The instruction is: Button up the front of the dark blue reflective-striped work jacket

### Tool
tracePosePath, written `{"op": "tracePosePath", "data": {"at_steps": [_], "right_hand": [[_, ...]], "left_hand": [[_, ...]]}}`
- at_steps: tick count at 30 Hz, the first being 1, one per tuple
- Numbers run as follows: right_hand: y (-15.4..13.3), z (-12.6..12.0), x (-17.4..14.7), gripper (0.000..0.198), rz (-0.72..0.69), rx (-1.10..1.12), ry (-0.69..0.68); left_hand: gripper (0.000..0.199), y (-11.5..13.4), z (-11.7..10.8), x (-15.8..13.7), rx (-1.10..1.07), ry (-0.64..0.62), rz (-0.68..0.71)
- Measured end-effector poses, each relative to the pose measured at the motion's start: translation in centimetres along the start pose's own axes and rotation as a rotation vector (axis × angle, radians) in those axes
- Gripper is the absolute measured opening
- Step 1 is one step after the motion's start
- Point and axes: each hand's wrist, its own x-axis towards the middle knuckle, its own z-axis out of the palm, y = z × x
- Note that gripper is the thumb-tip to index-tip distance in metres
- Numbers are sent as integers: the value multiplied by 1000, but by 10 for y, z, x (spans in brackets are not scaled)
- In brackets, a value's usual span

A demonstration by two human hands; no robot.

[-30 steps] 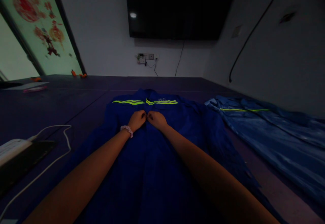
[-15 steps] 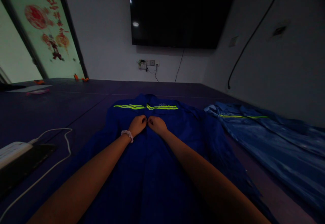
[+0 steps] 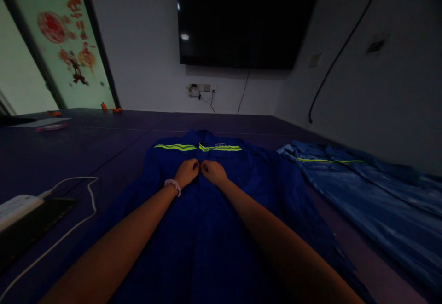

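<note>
A dark blue work jacket (image 3: 235, 203) with yellow-green reflective strips lies spread out in front of me, its collar at the far end. My left hand (image 3: 187, 172), with a pale scrunchie (image 3: 173, 185) at the wrist, pinches the jacket's front edge below the chest strip. Right beside it, my right hand (image 3: 213, 172) is closed in a pinch on the other side of the same front opening. The fingertips of both hands nearly meet at the centre line. Whatever small fastening lies between them is too dark and hidden to make out.
A lighter blue garment (image 3: 366, 193) with a yellow strip lies at the right. At the left are a white power strip or adapter (image 3: 21, 207), a white cable (image 3: 69, 232) and a dark flat object (image 3: 37, 223). A large screen (image 3: 248, 19) hangs on the far wall.
Both hands stay pinched at the same spot on the jacket front. The whole view has shifted very slightly; nothing else has visibly moved.
</note>
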Motion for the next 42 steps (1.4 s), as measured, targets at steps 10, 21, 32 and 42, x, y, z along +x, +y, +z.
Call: {"op": "tracePosePath", "data": {"at_steps": [10, 21, 32, 42], "right_hand": [[0, -1, 0, 19, 3, 13, -13], [0, 0, 1, 20, 0, 25, -21], [-1, -2, -1, 17, -7, 42, -9], [1, 0, 1, 17, 10, 49, -15]], "left_hand": [[16, 1, 0, 0, -3, -2, -3], [17, 0, 0, 0, 1, -6, -10], [16, 0, 0, 1, -19, 2, -8], [14, -2, 0, 1, -65, 15, -25]]}}
